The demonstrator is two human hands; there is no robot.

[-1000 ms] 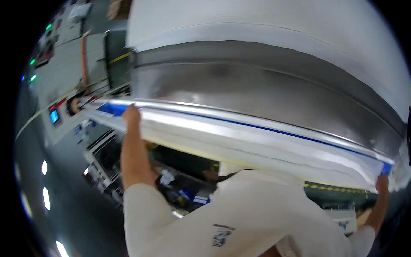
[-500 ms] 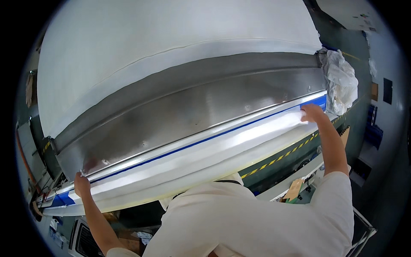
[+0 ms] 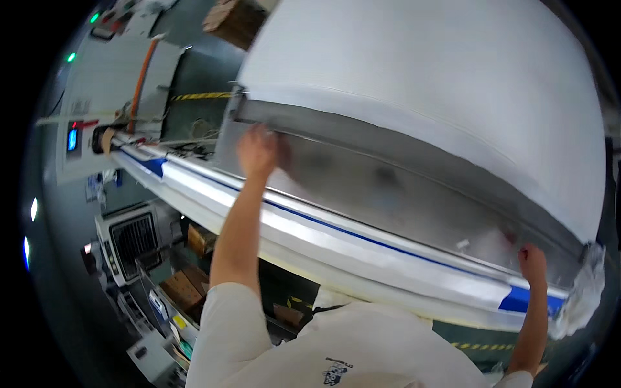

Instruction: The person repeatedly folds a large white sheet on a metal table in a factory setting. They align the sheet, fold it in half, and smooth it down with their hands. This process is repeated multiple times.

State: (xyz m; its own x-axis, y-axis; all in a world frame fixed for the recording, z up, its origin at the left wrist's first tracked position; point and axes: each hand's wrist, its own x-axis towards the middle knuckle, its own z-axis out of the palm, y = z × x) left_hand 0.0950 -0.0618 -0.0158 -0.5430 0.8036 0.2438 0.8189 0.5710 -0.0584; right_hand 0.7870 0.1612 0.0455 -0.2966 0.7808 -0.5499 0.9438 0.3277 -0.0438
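Two bare hands are hovering over or resting on the grey metal panel (image 3: pixel 352 181); can't tell which. The panel is spanning from centre left to lower right of the frame. Left hand (image 3: pixel 257 152) is sitting at its left end, upper left of centre; it's blurring, so can't tell if open or closed. Right hand (image 3: pixel 532 263) is sitting at its lower-right end; fingers are looking curled in, can't tell if they're gripping anything.

Long white padded bar (image 3: pixel 362 255) is running along the panel's near side, upper left to lower right. It's carrying a thin blue line plus a blue patch at each end: left patch (image 3: pixel 154 166), right patch (image 3: pixel 517 299). Small white scrap (image 3: pixel 462 244) is showing at the panel's near edge, left of the right hand.

White sheet (image 3: pixel 420 64) is filling the upper right behind the panel. Crumpled clear plastic (image 3: pixel 582 294) is hanging at the lower-right end. Cardboard box (image 3: pixel 233 22) is sitting at top, left of centre. Blue-lit screen (image 3: pixel 72 139) is glowing at far left.
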